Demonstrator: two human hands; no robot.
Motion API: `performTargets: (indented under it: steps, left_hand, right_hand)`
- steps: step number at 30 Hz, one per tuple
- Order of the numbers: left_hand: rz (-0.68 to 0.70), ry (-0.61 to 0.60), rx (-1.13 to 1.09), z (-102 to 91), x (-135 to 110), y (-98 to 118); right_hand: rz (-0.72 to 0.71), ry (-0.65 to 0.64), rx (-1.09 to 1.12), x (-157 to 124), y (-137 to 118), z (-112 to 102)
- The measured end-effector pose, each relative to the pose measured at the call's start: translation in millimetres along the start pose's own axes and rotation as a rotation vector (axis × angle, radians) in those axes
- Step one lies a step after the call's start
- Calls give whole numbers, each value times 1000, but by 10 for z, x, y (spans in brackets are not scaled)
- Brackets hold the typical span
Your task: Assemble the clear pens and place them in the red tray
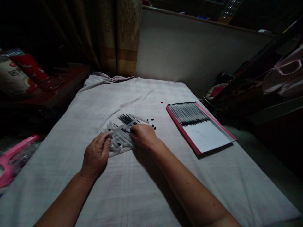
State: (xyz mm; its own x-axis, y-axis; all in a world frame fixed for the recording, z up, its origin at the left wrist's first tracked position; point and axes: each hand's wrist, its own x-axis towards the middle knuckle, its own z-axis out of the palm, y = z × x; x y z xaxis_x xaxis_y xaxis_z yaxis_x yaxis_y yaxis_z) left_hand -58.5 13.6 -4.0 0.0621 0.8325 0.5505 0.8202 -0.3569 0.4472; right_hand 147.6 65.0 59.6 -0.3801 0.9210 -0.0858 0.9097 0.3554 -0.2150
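Observation:
My left hand point(96, 155) pinches a translucent whitish pen barrel point(115, 130) between thumb and fingers, its free end slanting up to the right. Fingers closed, my right hand point(144, 135) reaches into the right side of a loose pile; its fingertips are turned away and what they grip is hidden. The pile holds many clear pen barrels point(121, 137) and dark, thin, pointed refills point(126, 119). Several small black plugs point(152, 119) lie just right of the pile. Farther right, a shallow pink-edged box point(183, 135) holds a row of black-tipped pens point(189, 113) along its far half.
A pale checked cloth point(132, 195) covers the work surface. One tiny red piece point(162, 102) lies toward the back. A brown side table point(68, 85) with packages stands at left, above a pink plastic object point(16, 154). Curtain point(127, 37) and wall point(180, 47) are behind.

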Motion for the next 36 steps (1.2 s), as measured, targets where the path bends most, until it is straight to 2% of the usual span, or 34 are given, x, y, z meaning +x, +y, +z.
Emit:
performTargets:
  steps: [6,11,14,16,20,22,27,36]
  left_hand:
    - [-14,18,-34,25,-14,-9]
    - [-7,8,-23,41,-21,-17]
    - [50,11,0,29,-2,7]
    - [78,15,10,18,7,22]
    - [80,12,4,16,2,20]
    - [70,7,-5,20,-6,11]
    - [45,-6,-20,11,-8,17]
    - [65,12,-16,21,1,29]
  right_hand:
    - [43,-101,-15,152,-117,-89]
    - [46,-49,113,160,55,-21]
    - [5,28,339,156,197,-1]
    - [-2,115,584,173,244,-1]
    - [21,266,1132,239,198,21]
    - [22,291,1251,263,144,55]
    - [12,323,1256,266,64,117]
    - [10,350,1297,225,11,62]
